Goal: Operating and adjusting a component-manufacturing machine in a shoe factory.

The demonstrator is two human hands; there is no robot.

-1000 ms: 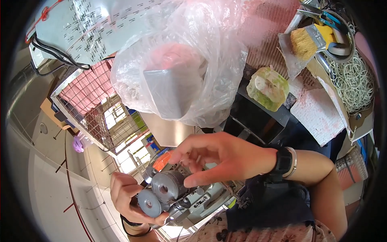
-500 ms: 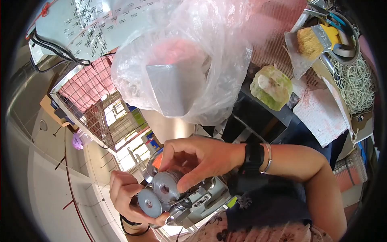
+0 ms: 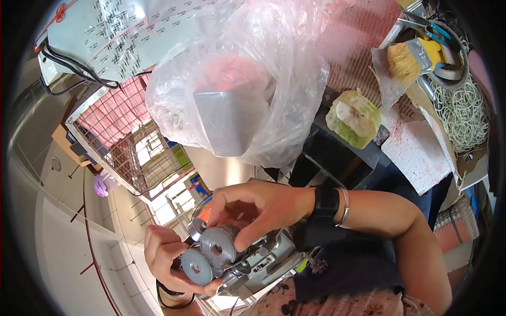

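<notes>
A grey metal mechanism [image 3: 253, 266] with two round toothed pulley wheels [image 3: 208, 255] sits low in the middle of the view. My left hand [image 3: 166, 260] cradles it from below and the left, fingers curled around the lower wheel. My right hand [image 3: 258, 208], with a dark watch and a thin bracelet on the wrist, reaches in from the right. Its thumb and fingers pinch the knurled upper wheel.
A big clear plastic bag [image 3: 242, 79] holding a grey block hangs just above the hands. A wire cage [image 3: 124, 142] is at the left. To the right lie a yellow brush [image 3: 414, 58], a pile of rubber bands [image 3: 461, 110] and a green-white wrapped lump [image 3: 353, 118].
My right hand has moved down and left from hovering with spread fingers to closing on the upper wheel. The left hand and the mechanism stayed in place.
</notes>
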